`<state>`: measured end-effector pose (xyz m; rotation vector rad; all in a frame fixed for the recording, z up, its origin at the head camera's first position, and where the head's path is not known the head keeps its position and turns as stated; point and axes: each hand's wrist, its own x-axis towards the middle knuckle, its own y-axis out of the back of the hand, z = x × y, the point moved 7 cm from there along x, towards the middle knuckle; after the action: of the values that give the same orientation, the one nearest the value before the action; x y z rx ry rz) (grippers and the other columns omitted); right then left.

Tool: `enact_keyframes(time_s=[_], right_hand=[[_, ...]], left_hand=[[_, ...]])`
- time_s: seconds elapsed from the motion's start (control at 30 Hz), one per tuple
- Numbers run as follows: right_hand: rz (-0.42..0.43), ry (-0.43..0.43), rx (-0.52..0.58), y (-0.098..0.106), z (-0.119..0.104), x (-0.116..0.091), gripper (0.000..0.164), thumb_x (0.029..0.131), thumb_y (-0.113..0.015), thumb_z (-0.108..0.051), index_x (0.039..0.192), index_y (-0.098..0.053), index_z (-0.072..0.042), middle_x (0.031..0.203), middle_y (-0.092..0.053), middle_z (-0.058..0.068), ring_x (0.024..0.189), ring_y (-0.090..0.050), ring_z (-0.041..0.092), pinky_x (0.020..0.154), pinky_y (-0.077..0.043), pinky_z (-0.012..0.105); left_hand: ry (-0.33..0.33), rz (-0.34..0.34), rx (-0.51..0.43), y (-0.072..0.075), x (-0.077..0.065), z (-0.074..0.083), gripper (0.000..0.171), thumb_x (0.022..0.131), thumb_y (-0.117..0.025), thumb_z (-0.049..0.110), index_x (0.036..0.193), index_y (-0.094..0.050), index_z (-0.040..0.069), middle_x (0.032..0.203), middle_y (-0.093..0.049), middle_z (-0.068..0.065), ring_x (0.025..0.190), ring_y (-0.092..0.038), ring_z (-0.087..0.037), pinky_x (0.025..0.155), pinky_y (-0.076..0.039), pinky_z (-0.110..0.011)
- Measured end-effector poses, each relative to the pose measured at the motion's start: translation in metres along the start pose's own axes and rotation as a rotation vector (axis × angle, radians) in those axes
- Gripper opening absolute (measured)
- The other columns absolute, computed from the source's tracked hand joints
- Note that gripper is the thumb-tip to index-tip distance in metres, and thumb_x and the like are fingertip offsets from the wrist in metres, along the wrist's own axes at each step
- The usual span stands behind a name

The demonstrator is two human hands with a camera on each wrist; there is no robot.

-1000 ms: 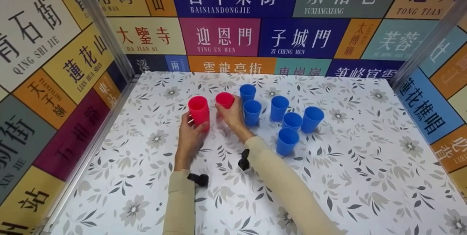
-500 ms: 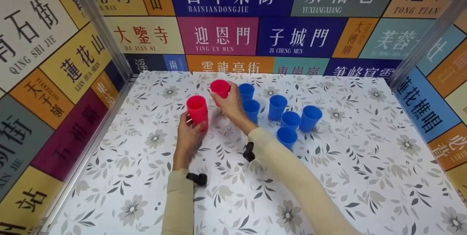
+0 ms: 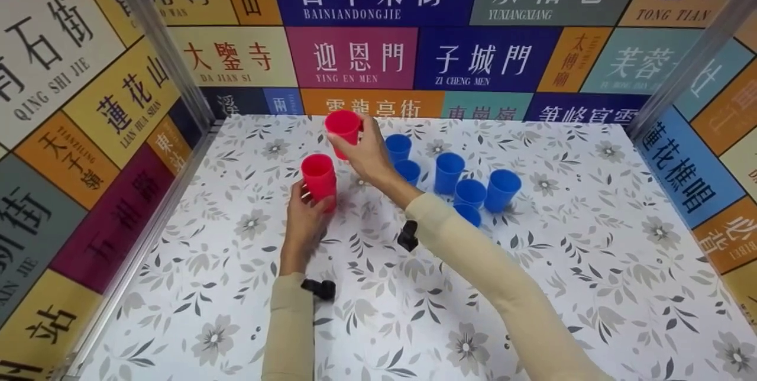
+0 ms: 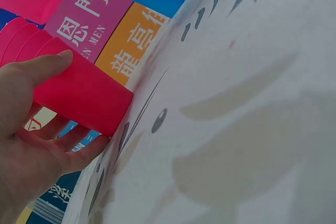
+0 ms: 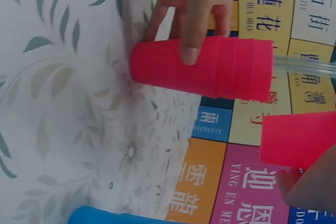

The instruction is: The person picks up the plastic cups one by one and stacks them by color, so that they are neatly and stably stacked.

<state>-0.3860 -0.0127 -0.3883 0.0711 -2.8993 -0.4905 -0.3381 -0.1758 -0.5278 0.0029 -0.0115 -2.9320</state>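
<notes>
A stack of nested red cups (image 3: 318, 175) stands upright on the table, left of the middle. My left hand (image 3: 305, 213) grips it, thumb on the near side and fingers behind, as the left wrist view also shows. Several rims of the stack (image 5: 244, 69) show in the right wrist view. My right hand (image 3: 371, 153) holds a single red cup (image 3: 343, 131) by its side, raised above the table, behind and slightly right of the stack. In the right wrist view this cup (image 5: 294, 137) is higher than the stack's top and apart from it.
Several blue cups (image 3: 449, 173) stand to the right of the hands, some as nested pairs or close together. The right forearm and hand partly cover the nearest ones. A panelled wall (image 3: 355, 58) with street names borders the table (image 3: 378, 310) at the back.
My right hand has lifted the single red cup and carried it up and to the left, toward the stack. My left hand keeps its hold on the stack in place.
</notes>
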Motion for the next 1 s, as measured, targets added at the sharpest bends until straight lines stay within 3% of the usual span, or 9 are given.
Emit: enact_keyframes(time_s=[0.53,0.8,1.0], right_hand=[[-0.070,0.078,0.118,-0.012,-0.033,-0.008,0.068,0.089,-0.074,-0.036,0.144,-0.043,-0.012,0.134,-0.054,0.007,0.123,-0.054,0.020,0.095,-0.056,0.029],[-0.091,0.085,0.119,-0.032,-0.029,-0.015,0.067,0.087,-0.077,-0.036,0.142,-0.046,-0.012,0.134,-0.055,0.005,0.121,-0.054,0.018,0.096,-0.054,0.028],[-0.102,0.048,0.104,-0.041,-0.015,-0.020,0.071,0.086,-0.077,-0.039,0.143,-0.044,-0.012,0.134,-0.055,0.005,0.119,-0.054,0.016,0.096,-0.054,0.028]], left_hand=[[-0.003,-0.003,0.018,0.000,0.000,0.002,0.068,0.089,-0.066,0.002,0.149,-0.036,0.013,0.145,-0.046,-0.016,0.134,-0.050,-0.032,0.111,-0.047,-0.044],[-0.046,-0.014,-0.016,0.000,-0.001,0.005,0.066,0.089,-0.065,-0.002,0.147,-0.038,0.011,0.143,-0.048,-0.017,0.131,-0.052,-0.033,0.109,-0.046,-0.045],[-0.025,-0.008,-0.067,-0.001,-0.001,0.002,0.067,0.087,-0.068,-0.002,0.146,-0.040,0.013,0.140,-0.049,-0.015,0.127,-0.054,-0.029,0.097,-0.053,-0.034]])
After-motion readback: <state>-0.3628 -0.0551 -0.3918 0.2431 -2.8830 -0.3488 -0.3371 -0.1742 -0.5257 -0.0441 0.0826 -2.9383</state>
